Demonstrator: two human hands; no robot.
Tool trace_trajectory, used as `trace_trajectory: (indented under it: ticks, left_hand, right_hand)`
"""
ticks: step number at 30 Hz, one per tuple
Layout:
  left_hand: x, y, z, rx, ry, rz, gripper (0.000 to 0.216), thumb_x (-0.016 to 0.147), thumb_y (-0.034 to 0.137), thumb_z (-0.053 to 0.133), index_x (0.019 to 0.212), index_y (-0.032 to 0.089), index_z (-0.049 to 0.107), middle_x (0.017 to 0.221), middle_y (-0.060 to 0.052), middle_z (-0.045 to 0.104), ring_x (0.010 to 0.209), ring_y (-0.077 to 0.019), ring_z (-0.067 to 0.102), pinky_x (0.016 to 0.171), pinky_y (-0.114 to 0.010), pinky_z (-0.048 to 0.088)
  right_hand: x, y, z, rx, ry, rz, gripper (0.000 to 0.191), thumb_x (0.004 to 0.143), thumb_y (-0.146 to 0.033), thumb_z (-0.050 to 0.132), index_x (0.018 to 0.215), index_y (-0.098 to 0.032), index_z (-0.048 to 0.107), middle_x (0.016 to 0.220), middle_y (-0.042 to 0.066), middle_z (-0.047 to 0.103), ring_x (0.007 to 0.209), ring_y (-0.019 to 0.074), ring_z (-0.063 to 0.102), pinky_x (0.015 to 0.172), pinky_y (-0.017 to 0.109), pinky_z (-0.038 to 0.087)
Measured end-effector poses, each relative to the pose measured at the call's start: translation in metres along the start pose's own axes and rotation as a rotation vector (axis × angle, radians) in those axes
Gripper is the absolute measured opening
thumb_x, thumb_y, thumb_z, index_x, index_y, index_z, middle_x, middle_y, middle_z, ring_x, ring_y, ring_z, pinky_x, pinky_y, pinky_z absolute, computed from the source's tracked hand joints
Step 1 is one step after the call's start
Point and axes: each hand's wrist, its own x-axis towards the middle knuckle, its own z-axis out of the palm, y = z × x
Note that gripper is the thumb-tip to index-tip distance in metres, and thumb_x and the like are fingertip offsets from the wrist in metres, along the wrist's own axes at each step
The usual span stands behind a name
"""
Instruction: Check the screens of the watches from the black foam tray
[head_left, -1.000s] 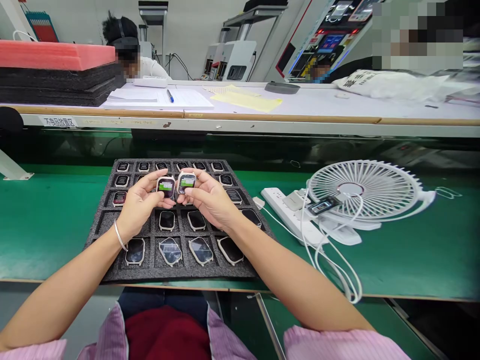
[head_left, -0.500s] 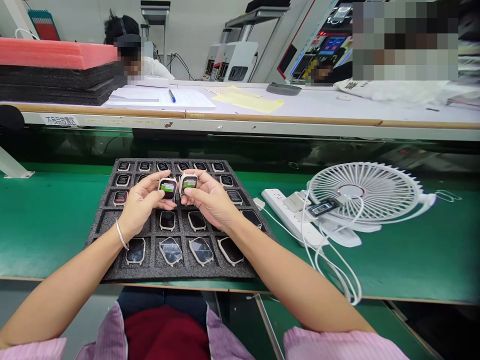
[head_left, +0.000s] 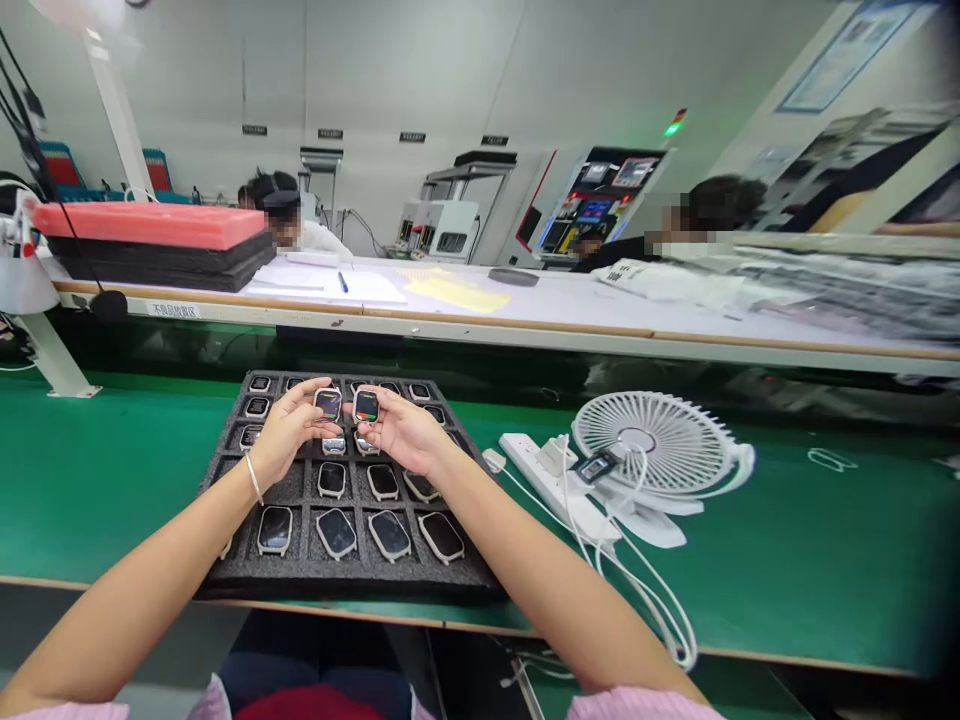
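Observation:
My left hand holds a small smartwatch body with a lit screen, fingers pinched round its edges. My right hand grips a second lit smartwatch body right beside it. Both hands hover over the far half of a black foam tray whose pockets hold several more watch bodies, most with dark screens. A thin bangle circles my left wrist.
A white fan lies flat on the green belt to the right, beside a white power strip and looped white cables. Behind runs a white bench with papers, stacked foam sheets, and seated people.
The camera has tilted up and pulled back, showing more of the room. Both watch screens have gone from green bars to multicoloured displays. My hands keep their grip in the same spot over the tray.

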Motion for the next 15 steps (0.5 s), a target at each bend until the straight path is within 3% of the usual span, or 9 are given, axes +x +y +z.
trace_trajectory:
  ticks: [9,15]
  left_hand:
    - [0.006,0.077,0.025,0.049,-0.129,0.273,0.06,0.068,0.013,0.069,0.127,0.019,0.058,0.091,0.0,0.07,0.068,-0.0117,0.071,0.072,-0.027,0.059]
    - [0.015,0.112,0.045,0.078,-0.16,0.483,0.067,0.066,0.011,0.071,0.13,0.021,0.056,0.099,-0.001,0.07,0.069,-0.0092,0.07,0.074,-0.025,0.06]
  right_hand:
    - [-0.005,-0.071,0.042,-0.108,-0.214,-0.385,0.019,0.087,-0.031,0.061,0.105,-0.023,0.059,0.087,0.004,0.075,0.056,0.0135,0.062,0.052,0.026,0.05]
    - [-0.016,-0.112,0.071,-0.178,-0.288,-0.577,0.019,0.085,-0.032,0.062,0.103,-0.024,0.059,0.081,0.0,0.071,0.054,0.0122,0.06,0.049,0.024,0.047]
